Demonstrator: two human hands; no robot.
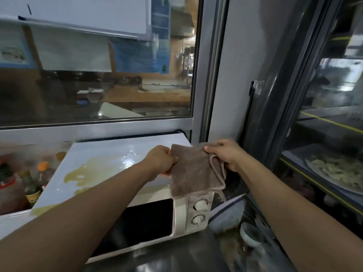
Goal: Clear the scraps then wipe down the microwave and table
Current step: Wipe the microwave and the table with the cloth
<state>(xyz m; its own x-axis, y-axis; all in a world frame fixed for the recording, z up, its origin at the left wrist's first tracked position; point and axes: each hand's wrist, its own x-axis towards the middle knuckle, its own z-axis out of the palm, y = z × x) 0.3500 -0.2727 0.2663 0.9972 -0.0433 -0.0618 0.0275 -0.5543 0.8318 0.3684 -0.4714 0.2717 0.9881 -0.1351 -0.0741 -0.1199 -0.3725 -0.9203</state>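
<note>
Holding a brown cloth up over the right end of the white microwave, I have both hands on it. My left hand is fisted, its grip pinching the cloth's left edge; my right hand has its grip curled over the top right corner, where the folded layers bunch. The cloth hangs folded, its lower edge draped just above the two control dials. A yellowish spill spreads across the microwave's glossy top, left of my left hand and apart from the cloth. The microwave sits on a dark steel worktop. Bottles stand blurred to its left. A glass-fronted cabinet stands at right, a tray of food inside.
</note>
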